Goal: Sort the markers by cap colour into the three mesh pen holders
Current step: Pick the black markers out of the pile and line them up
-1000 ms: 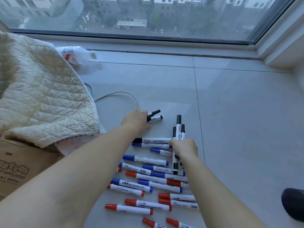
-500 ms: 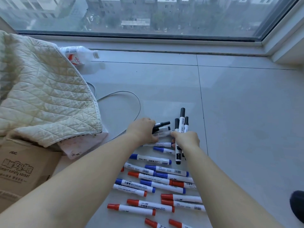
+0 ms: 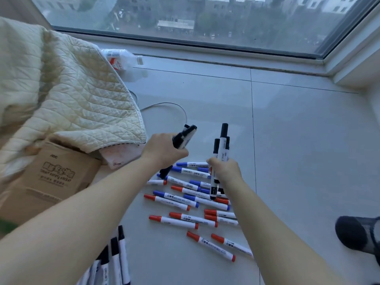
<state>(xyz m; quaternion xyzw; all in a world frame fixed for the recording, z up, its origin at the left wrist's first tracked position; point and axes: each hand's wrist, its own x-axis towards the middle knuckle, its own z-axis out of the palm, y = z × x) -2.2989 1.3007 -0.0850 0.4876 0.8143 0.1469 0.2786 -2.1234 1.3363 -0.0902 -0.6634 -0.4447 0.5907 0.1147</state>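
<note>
My left hand (image 3: 162, 153) grips a bunch of black-capped markers (image 3: 185, 136), lifted off the floor with caps pointing up and away. My right hand (image 3: 225, 169) grips three black-capped markers (image 3: 222, 145) held nearly upright. Beneath both hands, blue-capped markers (image 3: 185, 170) and red-capped markers (image 3: 174, 222) lie scattered on the grey tile floor. More black-capped markers (image 3: 115, 258) lie at the bottom edge under my left forearm. A dark mesh pen holder (image 3: 357, 233) shows partly at the right edge.
A cream quilted blanket (image 3: 61, 95) drapes over a cardboard box (image 3: 51, 177) on the left. A plastic bottle (image 3: 121, 58) lies near the window sill, and a white cable (image 3: 164, 104) loops on the floor. Bare tiles stretch to the right.
Both hands have lifted their black-capped markers up off the floor. The left hand picked up more black markers from the pile. The camera moved closer, showing further black markers at the bottom.
</note>
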